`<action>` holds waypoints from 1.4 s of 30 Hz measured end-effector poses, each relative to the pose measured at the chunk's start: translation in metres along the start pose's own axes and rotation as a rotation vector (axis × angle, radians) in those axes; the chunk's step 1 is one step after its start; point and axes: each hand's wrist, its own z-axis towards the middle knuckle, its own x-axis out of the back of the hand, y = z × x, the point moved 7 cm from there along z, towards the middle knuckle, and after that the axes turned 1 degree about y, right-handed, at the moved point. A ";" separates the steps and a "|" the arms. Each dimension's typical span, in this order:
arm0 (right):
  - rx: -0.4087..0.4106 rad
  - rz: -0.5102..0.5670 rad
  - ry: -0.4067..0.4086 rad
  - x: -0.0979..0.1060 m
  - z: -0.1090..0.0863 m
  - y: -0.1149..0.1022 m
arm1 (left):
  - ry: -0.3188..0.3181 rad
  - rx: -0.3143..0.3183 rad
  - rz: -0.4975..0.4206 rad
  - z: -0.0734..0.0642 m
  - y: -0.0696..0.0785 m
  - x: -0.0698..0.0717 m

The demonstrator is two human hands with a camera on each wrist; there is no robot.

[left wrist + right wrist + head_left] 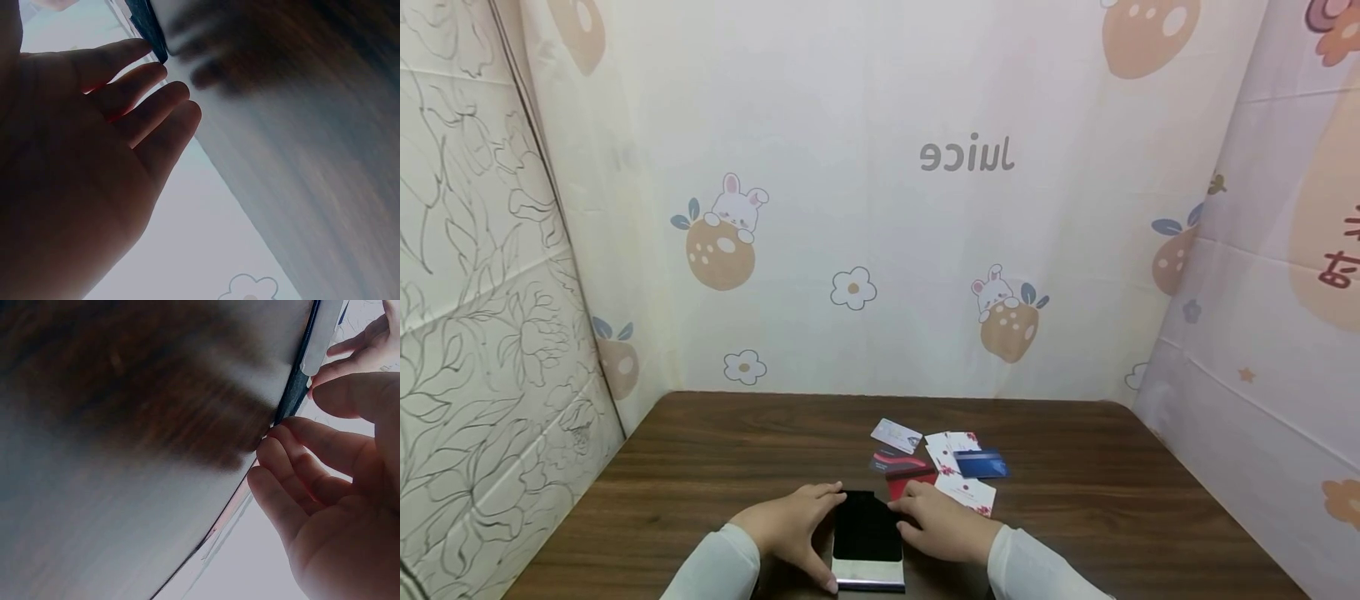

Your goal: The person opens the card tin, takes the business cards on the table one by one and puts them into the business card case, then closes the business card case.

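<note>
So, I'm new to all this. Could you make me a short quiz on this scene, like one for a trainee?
1. True or false: in the head view, the blue card lies farther right than the red card.
2. Fill in: the mirrored lettering on the backdrop spells ____.
3. What lies between the left hand and the right hand? A) the blue card B) the black-and-silver object C) the lettering

Key: 1. True; 2. Juice; 3. B

Back cloth [805, 125]: pale, with printed rabbits [735, 210], fruits [720, 262] and the mirrored word "Juice" [967, 155]
Left cloth [482, 275]: white, with dark flower outlines [535, 337]
Table [737, 450]: brown wood grain, rounded far corners
</note>
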 end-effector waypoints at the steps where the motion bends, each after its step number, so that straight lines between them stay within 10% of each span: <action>1: -0.002 -0.001 -0.001 0.000 0.000 0.000 | -0.002 0.005 0.001 0.000 0.000 0.000; 42: 0.020 -0.008 0.066 0.015 -0.011 0.003 | 0.024 -0.029 -0.019 -0.002 -0.006 -0.006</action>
